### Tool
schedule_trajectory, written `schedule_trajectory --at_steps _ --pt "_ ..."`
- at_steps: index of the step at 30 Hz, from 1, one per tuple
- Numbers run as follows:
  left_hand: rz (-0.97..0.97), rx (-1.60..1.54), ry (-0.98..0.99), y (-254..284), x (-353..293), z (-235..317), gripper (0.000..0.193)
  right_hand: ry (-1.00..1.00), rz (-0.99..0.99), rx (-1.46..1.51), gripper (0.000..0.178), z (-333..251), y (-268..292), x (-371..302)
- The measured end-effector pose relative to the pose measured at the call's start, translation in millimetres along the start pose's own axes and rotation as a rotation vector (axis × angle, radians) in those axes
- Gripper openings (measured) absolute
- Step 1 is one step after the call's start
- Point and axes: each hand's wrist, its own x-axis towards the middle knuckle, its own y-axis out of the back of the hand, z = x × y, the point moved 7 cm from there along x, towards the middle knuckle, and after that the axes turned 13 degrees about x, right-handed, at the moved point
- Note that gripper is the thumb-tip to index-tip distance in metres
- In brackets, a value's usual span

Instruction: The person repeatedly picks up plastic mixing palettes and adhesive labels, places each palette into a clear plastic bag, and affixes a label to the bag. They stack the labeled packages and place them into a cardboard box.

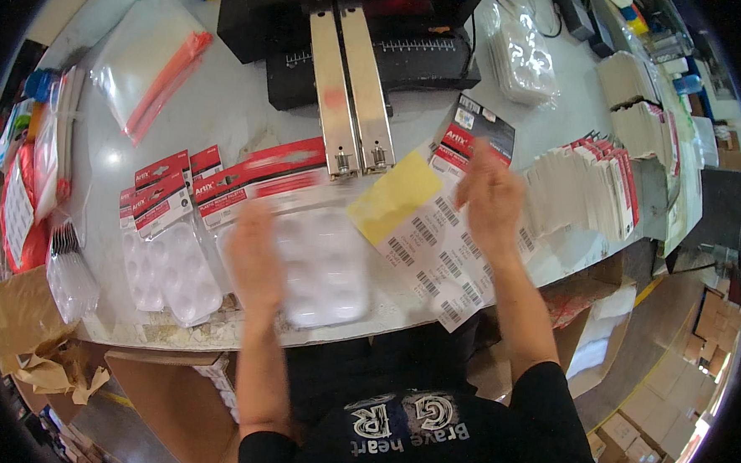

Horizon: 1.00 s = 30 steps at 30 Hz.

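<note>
My left hand (258, 255), smeared by motion, is at the left edge of a white plastic paint palette (322, 271) with round wells. A red header card (282, 161) lies blurred across the palette's top. My right hand (491, 203), also blurred, hovers over the upper right of a white sheet of barcode labels (448, 265); its fingertips are too smeared to read. Beside the sheet's upper left lies a yellow backing paper (396, 198). A black and red card (477, 124) rests just beyond my right hand. Several bagged palettes with red header cards (172, 263) lie overlapped on the left.
A black machine with two metal rails (349, 88) stands at the back, its rails reaching toward me. Clear plastic bags (136, 72) lie back left, clear packages (522, 59) back right. Stacked cards (578, 188) stand at right. The table's front edge (164, 336) curves before me.
</note>
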Motion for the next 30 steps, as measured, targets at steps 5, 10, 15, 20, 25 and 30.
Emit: schedule_trajectory --at_steps 5,10,15,20,25,30 --pt "0.319 0.486 0.108 88.8 20.8 -45.2 0.028 0.353 -0.072 -0.703 0.064 9.8 19.1 47.8" --pt "-0.032 0.180 -0.336 -13.3 -46.8 47.0 0.026 0.524 -0.141 -0.958 0.102 15.1 11.0 52.1" --pt "-0.320 -0.156 -0.726 -68.8 -101.6 152.5 0.023 0.195 -0.339 -0.803 0.079 19.6 18.7 52.4" --pt "-0.269 -0.387 -0.746 -93.2 -48.8 234.5 0.025 0.244 -0.325 -0.815 0.081 25.9 20.4 44.3" --pt "-0.297 0.020 -0.327 -212.5 69.0 301.9 0.060 0.136 -0.358 -0.799 0.116 42.4 16.9 48.0" --pt "-0.388 0.045 -0.018 -276.6 100.5 294.9 0.075 0.174 -0.246 -0.841 0.077 42.6 7.8 59.3"
